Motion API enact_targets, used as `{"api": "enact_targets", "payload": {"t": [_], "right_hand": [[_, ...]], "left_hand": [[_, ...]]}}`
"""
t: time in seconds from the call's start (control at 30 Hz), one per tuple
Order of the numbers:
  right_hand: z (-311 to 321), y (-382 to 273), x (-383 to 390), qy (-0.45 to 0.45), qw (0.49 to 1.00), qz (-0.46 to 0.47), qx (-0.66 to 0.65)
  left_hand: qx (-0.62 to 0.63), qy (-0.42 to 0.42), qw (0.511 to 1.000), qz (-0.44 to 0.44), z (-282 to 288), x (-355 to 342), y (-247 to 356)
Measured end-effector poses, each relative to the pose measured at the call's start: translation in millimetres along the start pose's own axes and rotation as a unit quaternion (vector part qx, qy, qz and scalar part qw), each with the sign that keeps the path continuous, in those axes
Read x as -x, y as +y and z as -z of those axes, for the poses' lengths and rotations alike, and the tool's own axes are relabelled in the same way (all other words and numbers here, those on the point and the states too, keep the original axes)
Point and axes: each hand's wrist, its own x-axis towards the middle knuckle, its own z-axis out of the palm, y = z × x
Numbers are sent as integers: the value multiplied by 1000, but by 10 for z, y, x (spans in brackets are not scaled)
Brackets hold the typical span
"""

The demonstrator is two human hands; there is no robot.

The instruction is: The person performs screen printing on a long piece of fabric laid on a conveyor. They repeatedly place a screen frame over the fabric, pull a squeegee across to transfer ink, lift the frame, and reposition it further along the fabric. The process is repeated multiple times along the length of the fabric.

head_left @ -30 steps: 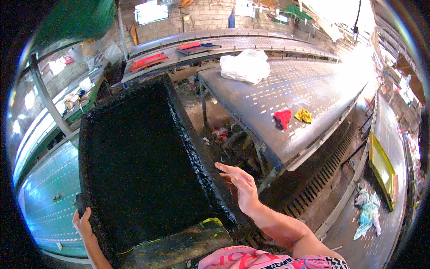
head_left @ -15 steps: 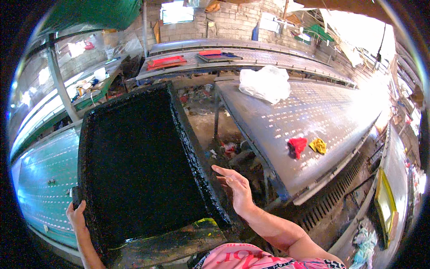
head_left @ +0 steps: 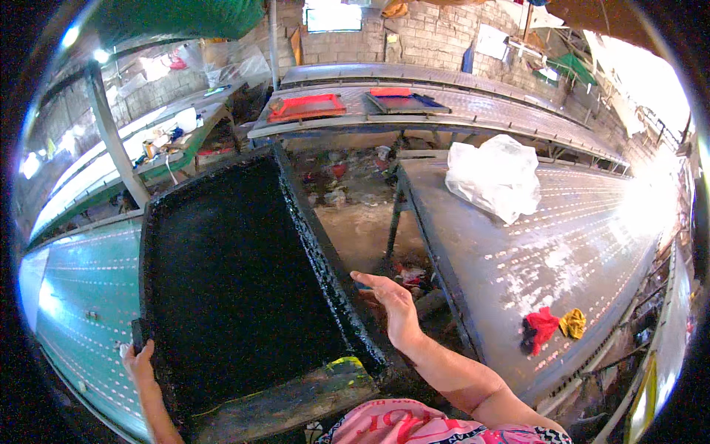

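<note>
A large black framed screen (head_left: 237,274), its dark surface edged by a raised rim with a glossy right side, is tilted in front of me. My left hand (head_left: 138,359) grips its left edge at a small dark block (head_left: 140,334), thumb up on that block. At the right edge, my right hand (head_left: 390,303) is closed against the outer side of the frame, with the thumb side up; some of its fingers are hidden. Across the near end of the screen lies a paint-stained wooden board (head_left: 288,403) with a yellow-green patch.
To the right stands a long grey table (head_left: 473,244) with a white plastic bag (head_left: 494,177), a red cloth (head_left: 543,325) and a yellow cloth (head_left: 573,323). A green table (head_left: 81,296) is at left. Further back, a red frame (head_left: 307,107) and a blue frame (head_left: 407,102) lie on another table. Litter covers the floor between.
My view has turned left and the surroundings have shifted to the right. The black screen stays between my hands, nearly in the same place. Both hands keep their pose.
</note>
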Motion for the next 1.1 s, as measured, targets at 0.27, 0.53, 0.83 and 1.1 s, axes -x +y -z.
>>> {"api": "enact_targets", "payload": {"t": [0.27, 0.53, 0.83, 1.1], "right_hand": [[471, 175, -1707, -46, 998, 30, 13], [567, 697, -4038, -148, 988, 6, -41], [166, 1210, -6185, -261, 959, -72, -87], [-456, 1804, -8010, -338, 936, -79, -66]], "left_hand": [[-33, 72, 996, 40, -1313, -397, 678], [46, 105, 991, 65, -2047, -1115, 509], [-93, 267, 948, 147, -2655, -1601, 768], [-80, 318, 933, 149, -3261, -2445, 419]]}}
